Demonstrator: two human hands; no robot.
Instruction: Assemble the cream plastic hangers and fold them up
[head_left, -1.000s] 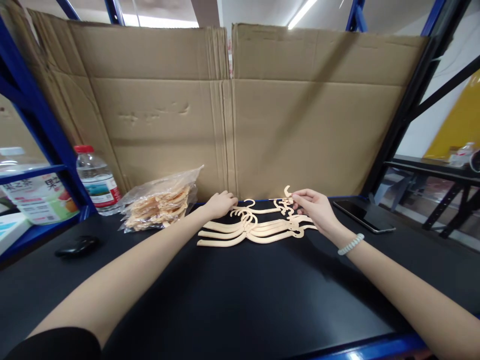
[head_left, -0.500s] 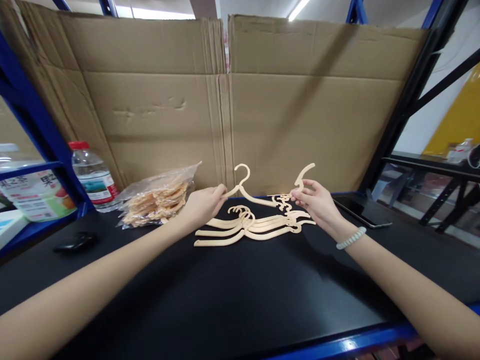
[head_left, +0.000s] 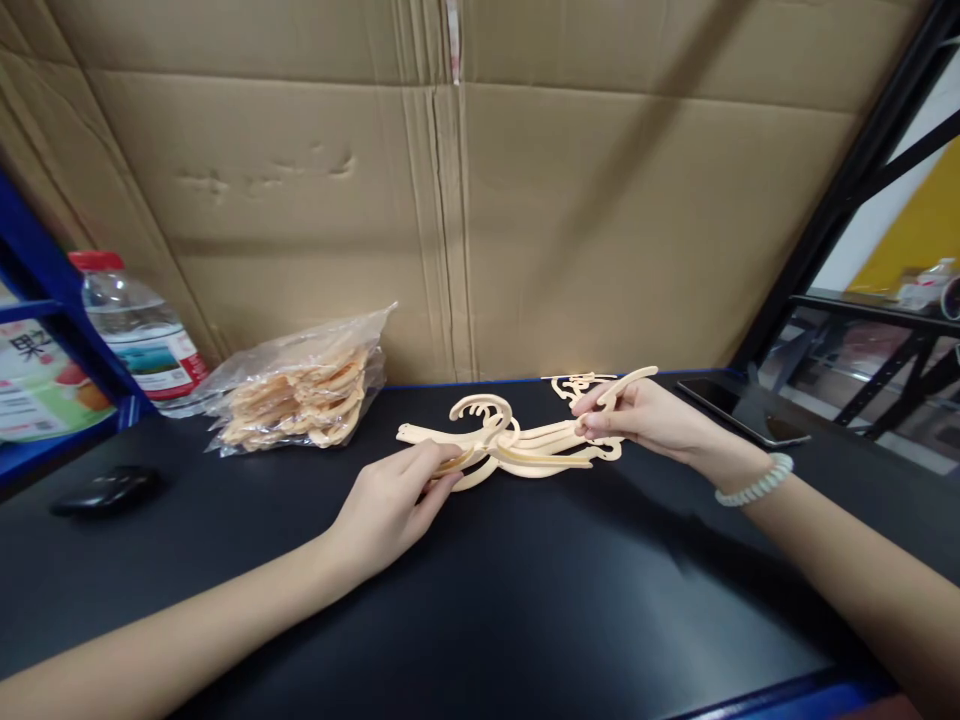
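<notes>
My left hand [head_left: 382, 505] is closed around one arm of a cream clothes hanger [head_left: 551, 460], which lies low over a stack of similar hangers [head_left: 536, 437]. The held hanger's hook overlaps the hooks of the stack. Between the thumb and fingers of my right hand [head_left: 656, 422] is a curved cream hanger piece [head_left: 634, 381], its tip pointing up and right. This hand is just above the stack's right end. Behind it, loose cream hanger parts [head_left: 574, 383] lie by the cardboard, partly hidden.
A clear bag of cream pieces [head_left: 300, 400] lies left of the hangers. Further left are a red-capped water bottle [head_left: 146, 330] and a black mouse [head_left: 109, 490]. A phone-like black slab [head_left: 739, 412] lies at right. Cardboard [head_left: 315, 230] walls off the back of the black table [head_left: 525, 600].
My left hand has brought its hanger down and nearer, onto the stack. My right hand has moved slightly right and lower with the curved piece. The view has tilted downward.
</notes>
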